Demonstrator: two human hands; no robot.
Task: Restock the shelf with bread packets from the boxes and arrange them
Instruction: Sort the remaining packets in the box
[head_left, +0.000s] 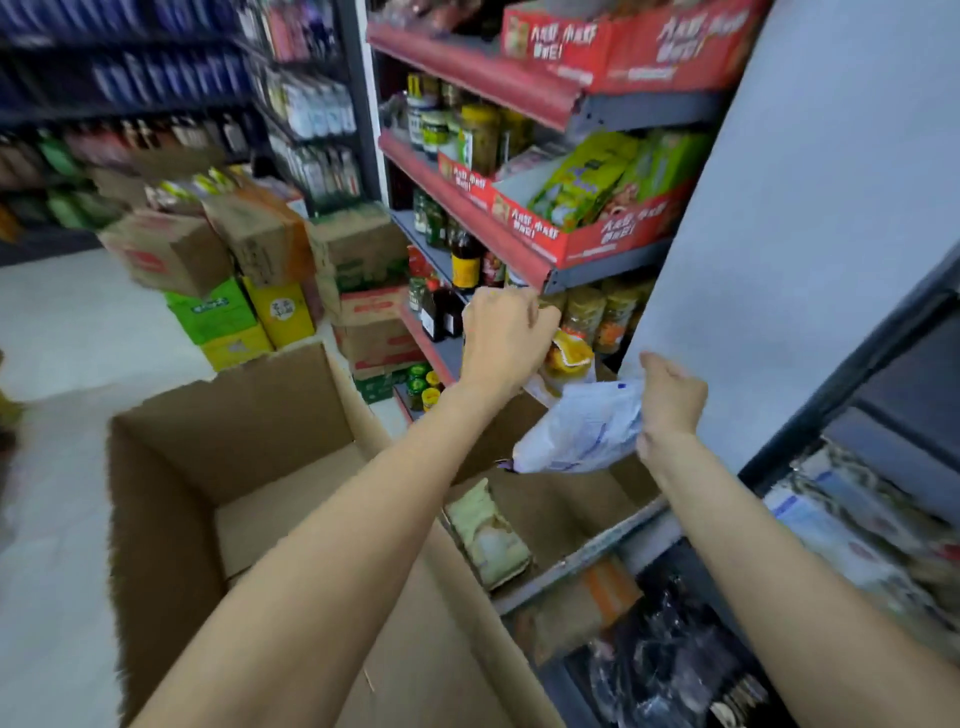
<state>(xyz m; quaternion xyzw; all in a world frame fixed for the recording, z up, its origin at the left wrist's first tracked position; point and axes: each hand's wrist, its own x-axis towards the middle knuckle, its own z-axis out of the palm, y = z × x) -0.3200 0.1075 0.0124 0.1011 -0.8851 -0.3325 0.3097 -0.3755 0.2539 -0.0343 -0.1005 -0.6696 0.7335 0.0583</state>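
My left hand is closed on the top of a yellow-and-white bread packet, held up in front of the shelving. My right hand grips the edge of a white packet with blue print just below and to the right. Both packets hang above an open cardboard box that sits on a grey shelf. One pale packet lies inside that box at its left side. A larger open cardboard box stands on the floor under my left arm; its inside looks bare.
Red-edged shelves hold jars, bottles and red display trays of snack bags. A grey end panel rises at the right. Stacked cartons stand on the floor behind the big box. Lower shelves at the right carry dark and white packets.
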